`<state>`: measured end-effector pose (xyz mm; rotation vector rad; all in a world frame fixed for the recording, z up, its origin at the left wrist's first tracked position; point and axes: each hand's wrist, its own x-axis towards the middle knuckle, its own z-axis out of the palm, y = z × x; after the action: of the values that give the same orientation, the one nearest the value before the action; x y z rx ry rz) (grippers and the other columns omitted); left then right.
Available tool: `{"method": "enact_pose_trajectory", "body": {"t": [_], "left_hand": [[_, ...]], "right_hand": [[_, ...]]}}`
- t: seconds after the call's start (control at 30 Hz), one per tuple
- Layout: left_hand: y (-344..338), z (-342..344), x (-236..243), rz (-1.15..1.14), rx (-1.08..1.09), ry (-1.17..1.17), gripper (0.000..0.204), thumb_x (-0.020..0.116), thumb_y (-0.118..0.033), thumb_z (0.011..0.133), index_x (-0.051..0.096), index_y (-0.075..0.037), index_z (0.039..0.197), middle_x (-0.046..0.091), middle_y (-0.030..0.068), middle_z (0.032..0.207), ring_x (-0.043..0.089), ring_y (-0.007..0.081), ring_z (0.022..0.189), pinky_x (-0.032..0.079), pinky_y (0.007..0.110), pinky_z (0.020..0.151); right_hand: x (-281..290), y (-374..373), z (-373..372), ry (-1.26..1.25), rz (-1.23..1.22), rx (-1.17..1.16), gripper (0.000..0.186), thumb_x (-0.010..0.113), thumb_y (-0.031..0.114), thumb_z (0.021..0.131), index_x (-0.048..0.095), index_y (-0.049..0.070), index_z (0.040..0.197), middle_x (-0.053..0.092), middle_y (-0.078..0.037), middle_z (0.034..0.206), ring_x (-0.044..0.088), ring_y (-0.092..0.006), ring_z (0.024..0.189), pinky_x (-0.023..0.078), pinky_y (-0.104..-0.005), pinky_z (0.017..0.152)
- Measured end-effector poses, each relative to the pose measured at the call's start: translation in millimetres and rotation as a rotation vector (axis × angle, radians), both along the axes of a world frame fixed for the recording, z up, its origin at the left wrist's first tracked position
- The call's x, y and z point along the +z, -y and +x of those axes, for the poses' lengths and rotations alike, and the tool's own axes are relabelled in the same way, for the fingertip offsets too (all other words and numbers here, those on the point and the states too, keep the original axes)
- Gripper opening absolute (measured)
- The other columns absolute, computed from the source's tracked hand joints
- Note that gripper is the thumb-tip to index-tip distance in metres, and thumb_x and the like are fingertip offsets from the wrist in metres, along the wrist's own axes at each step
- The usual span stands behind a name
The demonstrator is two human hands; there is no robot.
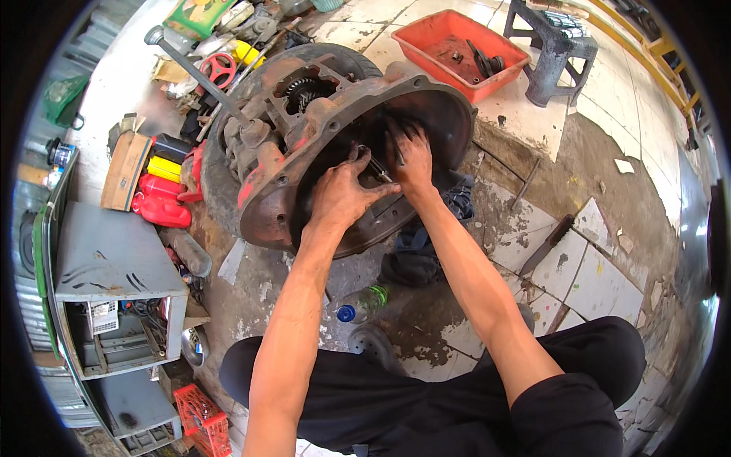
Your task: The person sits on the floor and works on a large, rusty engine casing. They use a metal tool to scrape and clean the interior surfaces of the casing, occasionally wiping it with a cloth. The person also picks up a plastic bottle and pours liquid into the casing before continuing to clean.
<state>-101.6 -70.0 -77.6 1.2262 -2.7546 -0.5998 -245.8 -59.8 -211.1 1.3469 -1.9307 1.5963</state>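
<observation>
A rusty metal gearbox housing [270, 190] with a wide bell-shaped front lies tilted over a black tire [228, 202], and gears [303, 97] show through its top opening. My left hand [343, 190] is inside the bell's mouth, its thumb and fingers closed around a slim shiny metal piece [375, 166]. Just to its right, my right hand [409, 160] reaches into the dark inner face of the housing, fingers bent, their tips in shadow; what they grip, if anything, I cannot make out.
A red tray [411, 42] with dark parts and a grey stool [560, 65] stand behind. On my left are tool clutter, red jugs [161, 202] and a metal cabinet [118, 251]. A dark cloth [411, 255] and a bottle [362, 305] lie below the housing; broken tiles lie rightward.
</observation>
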Motion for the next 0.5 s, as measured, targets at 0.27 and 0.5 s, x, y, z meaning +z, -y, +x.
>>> {"method": "enact_pose_trajectory", "body": {"t": [0.27,0.5], "left_hand": [[6.9,9.0,-10.8,-0.018,-0.06,-0.038,0.099,0.084,-0.055,0.066,0.048,-0.003,0.142,0.036,0.0164,0.154,0.047,0.0324,0.135,0.042,0.04,0.11],[8.8,8.9,-17.9,-0.008,-0.035,-0.083,0.097,0.084,-0.054,0.067,0.049,-0.007,0.143,0.035,0.0153,0.155,0.045,0.0321,0.136,0.041,0.04,0.11]], "right_hand": [[7.0,-0.3,-16.4,0.084,-0.086,0.175,0.027,0.065,0.006,0.084,0.07,0.007,0.11,0.068,-0.022,0.104,0.065,-0.0424,0.093,0.055,-0.0445,0.083],[5.1,3.8,-17.9,0.161,-0.023,0.155,0.024,0.066,0.008,0.082,0.071,0.007,0.106,0.067,-0.024,0.1,0.066,-0.0423,0.085,0.056,-0.0454,0.076]]}}
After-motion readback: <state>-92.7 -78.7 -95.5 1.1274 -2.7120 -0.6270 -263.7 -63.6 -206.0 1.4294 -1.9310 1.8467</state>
